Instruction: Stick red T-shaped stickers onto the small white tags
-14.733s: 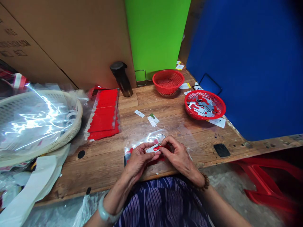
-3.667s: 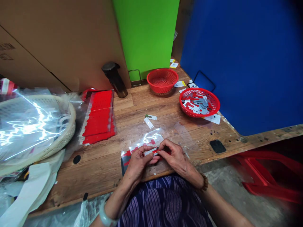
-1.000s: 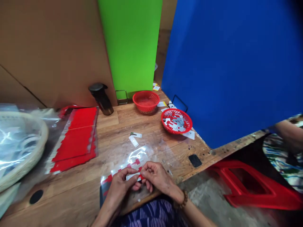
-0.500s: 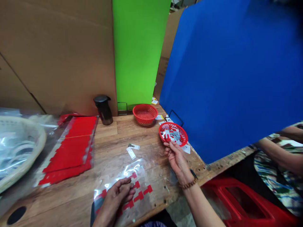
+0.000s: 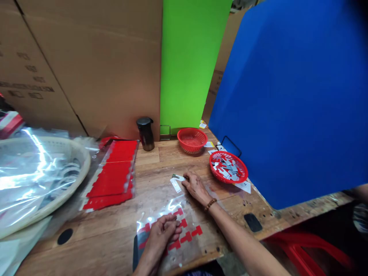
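On the wooden table lies a clear plastic sheet (image 5: 198, 245) with rows of red T-shaped pieces (image 5: 197, 230). My left hand (image 5: 163, 234) rests over this sheet, its fingers curled and pressed together; whatever is in them is hidden. My right hand (image 5: 197, 188) reaches beyond the sheet, fingertips closed at the right end of a small white strip with a grey part (image 5: 178, 178). A second white strip (image 5: 175, 185) lies just beside it. To the right, a red basket (image 5: 244, 173) holds many flat white, grey and red pieces.
Another red basket (image 5: 192, 140) and a dark lidded bottle (image 5: 146, 134) stand at the back. Bundled red sheets (image 5: 115, 172) and a large pale basket with plastic bags (image 5: 83, 165) are at left. Blue (image 5: 287, 107) and green (image 5: 189, 65) panels rise behind. A red stool (image 5: 310, 245) is at right.
My right hand has moved from the red basket with pieces, leftward to the white strips. My left hand stays over the clear sheet. The view has turned left.
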Available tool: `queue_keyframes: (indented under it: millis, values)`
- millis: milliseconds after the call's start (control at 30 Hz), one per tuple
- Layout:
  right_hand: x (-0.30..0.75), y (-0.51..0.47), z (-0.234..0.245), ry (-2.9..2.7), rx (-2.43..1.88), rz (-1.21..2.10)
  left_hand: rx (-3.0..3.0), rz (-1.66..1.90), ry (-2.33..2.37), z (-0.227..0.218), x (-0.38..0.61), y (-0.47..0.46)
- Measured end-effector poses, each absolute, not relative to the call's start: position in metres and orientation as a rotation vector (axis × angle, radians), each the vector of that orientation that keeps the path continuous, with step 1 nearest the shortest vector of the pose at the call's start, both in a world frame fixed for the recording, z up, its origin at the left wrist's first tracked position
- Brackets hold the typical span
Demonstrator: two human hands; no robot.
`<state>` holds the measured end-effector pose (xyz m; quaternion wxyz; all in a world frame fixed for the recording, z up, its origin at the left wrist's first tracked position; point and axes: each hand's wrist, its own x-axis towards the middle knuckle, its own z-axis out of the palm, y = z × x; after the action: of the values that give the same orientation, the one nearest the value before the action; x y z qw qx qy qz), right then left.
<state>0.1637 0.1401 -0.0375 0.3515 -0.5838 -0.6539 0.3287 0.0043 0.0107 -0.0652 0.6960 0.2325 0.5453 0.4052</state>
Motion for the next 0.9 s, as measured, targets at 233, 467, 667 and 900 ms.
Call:
queue_keyframes:
  millis: [233,467,667,900]
  values:
    - [0.157,0.157,-0.045,-1.656,-1.588,0.857,0.545,0.885,1.188,-0.066,0.003,0.010]
    - [0.163,0.127,-0.037,-1.375,-1.508,1.162,0.490,0.958,1.207,-0.049,0.006,0.012]
    - [0.147,0.052,-0.021,-0.847,-1.118,1.755,0.451,1.087,1.112,-0.018,0.018,0.022]
    - [0.156,0.025,-0.029,-0.969,-1.026,1.844,0.512,1.055,1.026,-0.008,0.017,0.015]
